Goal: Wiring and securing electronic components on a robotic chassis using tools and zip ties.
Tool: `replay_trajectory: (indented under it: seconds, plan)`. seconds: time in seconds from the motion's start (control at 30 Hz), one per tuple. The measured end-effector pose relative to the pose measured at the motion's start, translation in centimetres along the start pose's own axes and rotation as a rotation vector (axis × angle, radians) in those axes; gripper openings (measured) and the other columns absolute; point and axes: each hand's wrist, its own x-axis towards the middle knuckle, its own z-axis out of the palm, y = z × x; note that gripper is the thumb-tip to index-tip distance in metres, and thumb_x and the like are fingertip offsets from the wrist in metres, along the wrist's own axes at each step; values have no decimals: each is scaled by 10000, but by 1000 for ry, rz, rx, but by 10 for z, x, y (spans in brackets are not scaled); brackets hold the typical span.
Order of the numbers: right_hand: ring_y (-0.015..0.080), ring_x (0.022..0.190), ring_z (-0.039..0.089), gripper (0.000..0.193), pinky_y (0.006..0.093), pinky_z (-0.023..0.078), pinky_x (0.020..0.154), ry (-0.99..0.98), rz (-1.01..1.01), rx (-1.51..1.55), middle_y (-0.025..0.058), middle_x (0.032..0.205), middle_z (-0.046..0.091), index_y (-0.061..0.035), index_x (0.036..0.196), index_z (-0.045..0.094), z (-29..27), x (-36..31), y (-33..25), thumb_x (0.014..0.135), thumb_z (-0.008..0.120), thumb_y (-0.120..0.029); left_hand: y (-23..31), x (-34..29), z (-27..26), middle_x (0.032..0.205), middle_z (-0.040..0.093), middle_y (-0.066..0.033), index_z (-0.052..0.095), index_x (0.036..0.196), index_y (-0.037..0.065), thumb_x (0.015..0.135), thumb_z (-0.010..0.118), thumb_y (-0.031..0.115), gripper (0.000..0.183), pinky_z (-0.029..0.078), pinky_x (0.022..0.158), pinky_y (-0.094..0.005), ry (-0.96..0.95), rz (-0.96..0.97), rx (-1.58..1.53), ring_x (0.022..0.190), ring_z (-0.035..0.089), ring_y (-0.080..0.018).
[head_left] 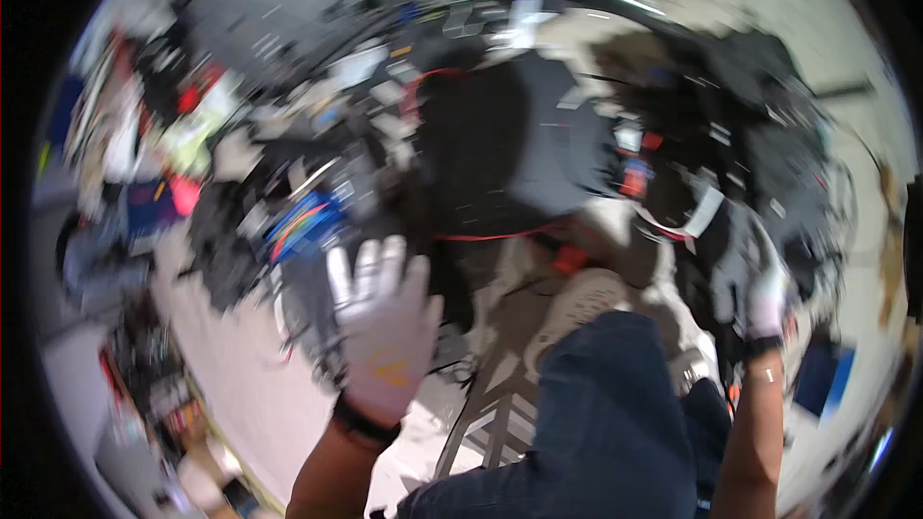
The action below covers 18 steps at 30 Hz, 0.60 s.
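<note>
My left hand (386, 332), in a white glove with a yellow mark, is raised with its fingers spread and nothing in it. Just beyond its fingertips lies a blue item with coloured stripes (310, 224), blurred. At the right, my right hand (761, 293), gloved too, reaches forward over dark clutter. Its fingers look stretched out, though motion smears them, and I make out nothing held. Between and beyond my hands lies a large dark grey flat item (562, 139) with a thin red edge; its kind is too blurred to tell.
My bent leg in blue trousers (611, 413) and a light shoe (586, 312) are at the lower middle. Dark heaped items (769, 154) lie at the far right. Mixed clutter (192, 135) fills the left, and a grey surface (288, 0) stands at the back.
</note>
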Motion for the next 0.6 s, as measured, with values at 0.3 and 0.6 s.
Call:
replay_trajectory:
  seconds: [0.3,0.6]
  plan:
    - [388,1078,608,383,407,482,928,332,-112,-421,226,1138,643,-38,1237,584,33,39,11,968,490,-294,166,137,-104,1347,527,-175,598,1230,22,849,596,52,382,306,1110,-428,325,701,-137,1300,448,-359]
    - [354,941,673,274,423,536,810,-139,-132,-73,211,1061,678,-30,1080,667,69,105,30,917,546,-214,329,226,-49,1390,498,-175,454,1370,6,714,774,398,828,238,1148,-488,539,998,215,1291,452,-385]
